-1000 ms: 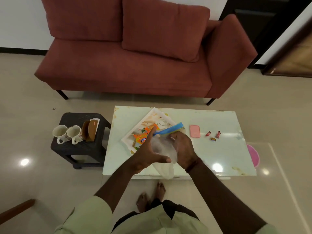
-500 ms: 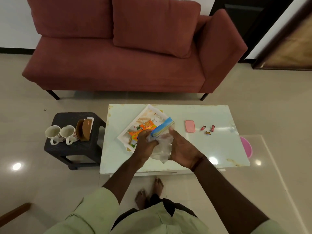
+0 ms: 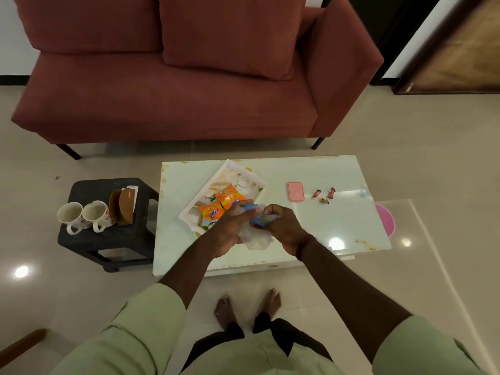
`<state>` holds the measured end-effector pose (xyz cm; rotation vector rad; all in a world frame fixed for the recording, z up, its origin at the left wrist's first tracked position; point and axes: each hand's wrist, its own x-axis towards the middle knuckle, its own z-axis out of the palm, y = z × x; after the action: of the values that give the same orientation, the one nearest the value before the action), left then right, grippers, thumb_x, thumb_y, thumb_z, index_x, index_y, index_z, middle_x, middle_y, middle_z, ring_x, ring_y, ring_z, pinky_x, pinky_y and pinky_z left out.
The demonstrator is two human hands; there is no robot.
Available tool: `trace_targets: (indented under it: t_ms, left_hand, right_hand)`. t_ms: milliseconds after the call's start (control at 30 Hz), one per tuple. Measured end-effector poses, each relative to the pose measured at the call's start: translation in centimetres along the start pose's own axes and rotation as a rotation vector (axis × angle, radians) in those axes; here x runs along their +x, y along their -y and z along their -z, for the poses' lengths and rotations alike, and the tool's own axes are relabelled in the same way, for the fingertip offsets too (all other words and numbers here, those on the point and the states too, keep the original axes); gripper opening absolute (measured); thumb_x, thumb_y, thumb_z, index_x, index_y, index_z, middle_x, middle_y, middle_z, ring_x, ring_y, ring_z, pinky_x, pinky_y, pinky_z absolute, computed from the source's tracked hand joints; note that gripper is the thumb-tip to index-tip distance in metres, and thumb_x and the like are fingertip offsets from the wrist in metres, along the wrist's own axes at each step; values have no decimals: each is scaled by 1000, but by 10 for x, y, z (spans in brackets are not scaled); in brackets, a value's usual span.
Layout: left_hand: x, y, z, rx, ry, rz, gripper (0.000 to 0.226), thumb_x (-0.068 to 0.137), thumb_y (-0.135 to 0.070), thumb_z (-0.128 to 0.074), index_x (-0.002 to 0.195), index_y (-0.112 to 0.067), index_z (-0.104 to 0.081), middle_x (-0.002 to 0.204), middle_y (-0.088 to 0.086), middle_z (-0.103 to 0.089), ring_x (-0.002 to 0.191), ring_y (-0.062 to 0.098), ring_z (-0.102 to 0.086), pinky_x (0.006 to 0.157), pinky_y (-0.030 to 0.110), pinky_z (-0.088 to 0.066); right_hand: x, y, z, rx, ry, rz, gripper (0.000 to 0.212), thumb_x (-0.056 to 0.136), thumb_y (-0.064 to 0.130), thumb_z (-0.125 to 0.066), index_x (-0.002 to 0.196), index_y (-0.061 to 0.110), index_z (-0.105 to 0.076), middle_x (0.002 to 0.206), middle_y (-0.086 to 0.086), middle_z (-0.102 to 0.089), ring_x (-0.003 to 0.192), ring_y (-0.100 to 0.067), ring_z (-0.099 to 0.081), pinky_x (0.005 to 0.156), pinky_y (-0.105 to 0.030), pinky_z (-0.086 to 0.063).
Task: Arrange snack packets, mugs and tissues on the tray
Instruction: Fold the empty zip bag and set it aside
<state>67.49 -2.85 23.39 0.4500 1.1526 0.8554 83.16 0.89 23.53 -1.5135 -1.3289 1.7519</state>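
Note:
A white printed tray [image 3: 244, 174] lies tilted on the white coffee table [image 3: 338, 220]. Two orange snack packets [image 3: 230, 197] rest in it. Over the tray's near corner, my left hand [image 3: 230, 226] grips a clear plastic bag [image 3: 255, 238] that hangs between both hands. My right hand [image 3: 284, 228] pinches a blue snack packet [image 3: 263, 219] at the bag's mouth. Two floral white mugs [image 3: 84, 216] stand on a black stool [image 3: 108, 236] to the left, beside a brown tissue holder [image 3: 123, 205].
A pink case [image 3: 295, 191] and three small wrapped candies [image 3: 324, 195] lie on the table's right half. A pink round object [image 3: 385, 219] pokes out past the table's right edge. A red sofa [image 3: 173, 104] stands behind. My bare feet [image 3: 247, 307] are on the tiled floor.
The hands have drawn closer together and gathered the clear bag. The blue packet has come away from the tray edge into my right hand. The camera has tilted down.

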Motion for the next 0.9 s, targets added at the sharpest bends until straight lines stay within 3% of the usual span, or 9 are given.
trace_targets:
  t_ms: [67,167,267,400,533,667,767,833,900]
  left_hand:
    - [6,3,-10,87,-92,-17,54,77,-32,-80,125,-25,-56,127,9,-62,114,28,-62,78,44,-57]
    - [19,12,-27,127,-203,-61,44,76,-19,-83,115,-24,-62,122,12,-63,110,31,-64,77,50,-60]
    - [30,19,-51,273,-323,-122,39,76,-19,-82,108,-24,-62,117,10,-62,105,28,-64,75,49,-61]
    - [45,28,-93,335,-350,-196,34,77,-15,-82,101,-21,-59,107,12,-62,92,27,-67,65,37,-61]
    - [64,49,-152,402,-309,-192,28,74,-8,-81,97,-7,-65,87,6,-65,80,23,-63,67,43,-60]
    - [92,68,-225,318,-99,-32,28,84,-13,-73,110,-13,-66,107,11,-67,92,23,-67,69,38,-58]
    - [113,78,-280,369,59,-29,31,98,-22,-52,129,-22,-58,129,4,-60,117,21,-58,94,43,-52]
    - [131,86,-311,492,23,-110,40,104,-28,-38,142,-18,-47,144,-1,-48,133,17,-44,108,38,-36]
    - [151,92,-330,729,-60,-245,44,105,-33,-37,145,-17,-44,149,-1,-44,139,16,-39,111,29,-29]
  right_hand:
    - [1,-6,7,-181,-49,131,35,70,2,-84,75,17,-53,80,-5,-60,76,-15,-52,68,-36,-49]
    - [-4,-10,24,-261,-38,241,48,65,10,-88,86,19,-47,91,-1,-53,83,-13,-49,72,-28,-46]
    - [-11,-14,52,-186,32,178,52,72,9,-85,111,14,-52,118,-1,-55,115,-21,-53,95,-33,-50]
    - [-31,-21,111,-14,153,-3,78,76,36,-80,141,46,-38,145,9,-37,132,-17,-43,108,-46,-44]
    - [-49,-36,167,-11,170,46,68,78,25,-82,136,37,-49,133,6,-55,121,-17,-58,99,-43,-54]
    - [-54,-61,242,-138,-121,151,33,78,15,-78,108,20,-67,105,5,-70,99,-15,-65,93,-46,-55]
    - [-60,-76,301,-269,-275,171,21,81,4,-66,98,15,-69,97,5,-70,93,-15,-65,89,-44,-55]
    - [-66,-81,341,-292,-363,151,24,80,1,-62,96,18,-69,94,9,-69,91,-12,-65,87,-38,-56]
    - [-69,-83,375,-279,-435,138,27,80,-1,-58,95,20,-67,93,10,-67,90,-12,-63,83,-31,-56]
